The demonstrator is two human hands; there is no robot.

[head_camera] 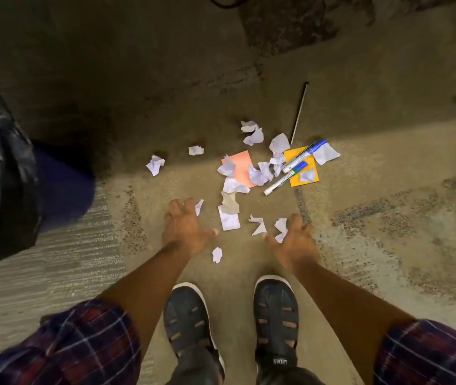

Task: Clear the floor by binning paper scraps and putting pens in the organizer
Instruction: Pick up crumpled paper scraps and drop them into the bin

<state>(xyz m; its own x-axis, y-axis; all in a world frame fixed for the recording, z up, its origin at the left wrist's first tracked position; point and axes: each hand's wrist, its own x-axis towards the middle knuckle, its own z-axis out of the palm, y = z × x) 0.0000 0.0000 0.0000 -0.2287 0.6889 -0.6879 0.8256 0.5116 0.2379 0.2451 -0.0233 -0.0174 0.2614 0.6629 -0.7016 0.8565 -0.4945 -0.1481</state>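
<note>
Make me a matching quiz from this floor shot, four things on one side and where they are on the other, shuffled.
Things:
1. bin
2. markers
3. thin rod
4. shoes

Places:
A. across the orange note
B. far left edge
C. bottom, between the arms
D. beyond the scraps, on bare floor

Pairs: 1-B, 2-A, 3-D, 4-C

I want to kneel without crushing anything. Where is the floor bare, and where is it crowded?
Bare floor lies right of the right hand, and between the left hand and the bin. Crowded: ahead of both hands, paper scraps and markers overlap.
</note>
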